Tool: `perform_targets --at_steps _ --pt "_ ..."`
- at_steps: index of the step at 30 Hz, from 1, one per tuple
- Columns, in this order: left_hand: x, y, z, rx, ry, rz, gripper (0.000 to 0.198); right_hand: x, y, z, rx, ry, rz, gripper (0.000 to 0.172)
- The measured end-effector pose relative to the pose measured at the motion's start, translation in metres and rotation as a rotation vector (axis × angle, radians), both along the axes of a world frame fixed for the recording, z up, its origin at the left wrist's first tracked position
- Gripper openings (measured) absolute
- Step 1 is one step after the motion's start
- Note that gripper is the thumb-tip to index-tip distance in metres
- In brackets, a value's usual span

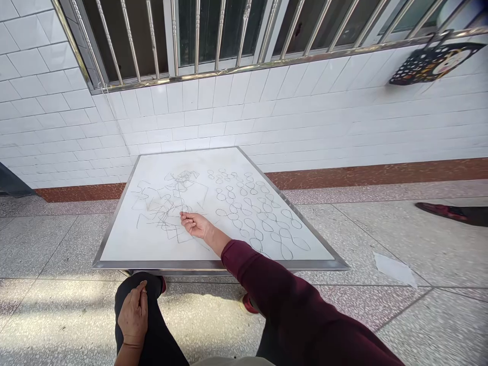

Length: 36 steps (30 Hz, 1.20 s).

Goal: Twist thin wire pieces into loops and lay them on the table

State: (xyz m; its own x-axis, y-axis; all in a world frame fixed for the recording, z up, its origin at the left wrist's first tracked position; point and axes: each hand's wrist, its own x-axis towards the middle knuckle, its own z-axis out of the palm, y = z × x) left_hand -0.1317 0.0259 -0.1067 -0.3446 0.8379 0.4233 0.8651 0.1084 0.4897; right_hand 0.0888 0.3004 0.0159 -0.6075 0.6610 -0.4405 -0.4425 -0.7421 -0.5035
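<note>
My right hand (194, 224) reaches over the white tabletop (125, 244), fingertips pinched together at the edge of a tangle of thin dark wires (165, 211). A fine wire seems to run from those fingertips, though it is hard to separate from the pile. Many of the tangled wires have angular bends. Right of the hand, several thin wire figure-eight loops (249, 223) lie spread in rough rows. My left hand (132, 311) rests on my left thigh, thumb and fingers pressed together; whether something small is between them cannot be made out.
A grey metal edge (160, 265) frames the low table, which stands close to a white tiled wall (213, 119). Above are barred windows (224, 35). A patterned bag (430, 63) hangs at upper right. On the floor, a white sheet (395, 269) lies near another person's shoe (444, 211).
</note>
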Motion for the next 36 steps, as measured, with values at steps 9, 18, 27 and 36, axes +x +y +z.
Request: perform_targets --at_steps 9,18,27,36 --pt "0.008 0.004 0.026 -0.071 -0.419 0.072 0.034 0.009 -0.066 0.017 0.304 -0.242 -0.178 0.006" --pt "0.067 0.034 0.161 0.069 -1.081 -0.159 0.046 0.055 -0.172 0.047 0.666 -0.5 -0.168 0.026" --pt "0.106 0.005 0.184 0.082 -1.068 -0.289 0.031 0.074 -0.22 0.046 0.814 -0.589 -0.113 0.026" --pt "0.111 -0.013 0.191 0.146 -1.223 -0.41 0.019 0.081 -0.238 0.078 1.179 -0.624 0.201 0.031"
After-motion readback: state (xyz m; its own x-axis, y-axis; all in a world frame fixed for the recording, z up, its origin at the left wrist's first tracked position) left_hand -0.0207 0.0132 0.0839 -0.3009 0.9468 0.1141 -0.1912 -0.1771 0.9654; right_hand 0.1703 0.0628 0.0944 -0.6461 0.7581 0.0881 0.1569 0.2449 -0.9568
